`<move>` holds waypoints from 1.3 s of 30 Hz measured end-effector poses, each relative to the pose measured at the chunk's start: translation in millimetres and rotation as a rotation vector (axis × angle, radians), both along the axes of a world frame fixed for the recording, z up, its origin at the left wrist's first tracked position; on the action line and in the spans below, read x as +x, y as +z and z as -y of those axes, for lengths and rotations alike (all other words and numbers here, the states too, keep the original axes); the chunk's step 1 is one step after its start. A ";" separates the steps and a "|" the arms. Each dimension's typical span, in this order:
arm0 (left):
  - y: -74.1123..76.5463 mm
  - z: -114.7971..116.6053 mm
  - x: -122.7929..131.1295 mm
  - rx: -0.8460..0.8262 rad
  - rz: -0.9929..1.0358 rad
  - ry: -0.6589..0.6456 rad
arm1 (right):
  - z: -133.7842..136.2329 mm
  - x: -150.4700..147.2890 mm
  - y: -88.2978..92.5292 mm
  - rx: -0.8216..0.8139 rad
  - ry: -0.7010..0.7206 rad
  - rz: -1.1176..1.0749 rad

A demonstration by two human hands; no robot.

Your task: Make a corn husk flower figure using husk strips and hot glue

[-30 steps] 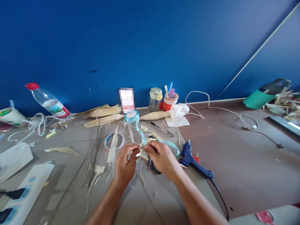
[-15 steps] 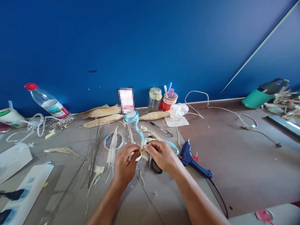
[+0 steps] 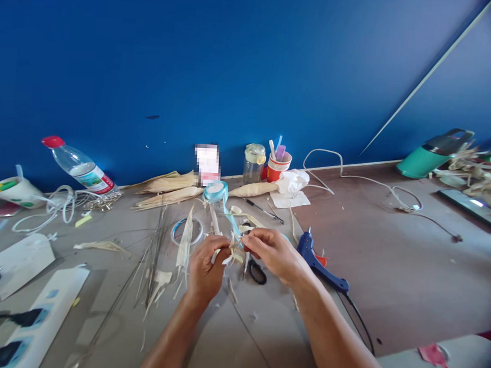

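My left hand (image 3: pixel 205 266) and my right hand (image 3: pixel 275 253) meet over the middle of the table. Both pinch a small bundle of pale corn-husk pieces (image 3: pixel 235 253) held between them. A light blue ribbon (image 3: pixel 230 218) runs from its spool (image 3: pixel 215 191) down toward the bundle. Black-handled scissors (image 3: pixel 256 271) lie on the table just under my right hand. A blue glue gun (image 3: pixel 316 261) lies to the right of my right wrist, its cable trailing toward me.
Whole corn husks (image 3: pixel 170 190) lie by the blue wall, with a clear jar (image 3: pixel 254 162), a red cup of pens (image 3: pixel 278 165) and white tissue (image 3: pixel 292 186). A tape ring (image 3: pixel 186 231), thin stems (image 3: pixel 155 250), a water bottle (image 3: pixel 80 168), white cables (image 3: pixel 61 204) and a teal flask (image 3: pixel 433 154) are around.
My right hand has shifted slightly right and up, uncovering more of the scissors. My left hand stays in place on the husk bundle.
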State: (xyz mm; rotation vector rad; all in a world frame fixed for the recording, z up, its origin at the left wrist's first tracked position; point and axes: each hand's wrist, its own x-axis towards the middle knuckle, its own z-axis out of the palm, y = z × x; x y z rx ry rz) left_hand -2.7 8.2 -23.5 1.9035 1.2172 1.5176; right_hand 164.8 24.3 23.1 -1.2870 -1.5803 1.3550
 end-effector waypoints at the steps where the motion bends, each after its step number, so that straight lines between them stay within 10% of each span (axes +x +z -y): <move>1: -0.2 0.1 -0.1 -0.005 -0.002 0.001 | 0.0 0.5 0.8 -0.010 0.003 -0.014; 18: 0.2 -2.7 -3.2 -0.022 0.086 0.019 | 0.7 12.7 16.6 -0.091 -0.018 -0.062; 30: 2.9 -8.4 -2.1 -0.423 0.399 0.123 | 4.1 22.0 17.6 -0.055 -0.116 -0.176; 39: 4.2 -6.7 -2.3 -0.420 0.347 0.123 | -2.7 -5.4 -17.8 0.065 -0.048 0.016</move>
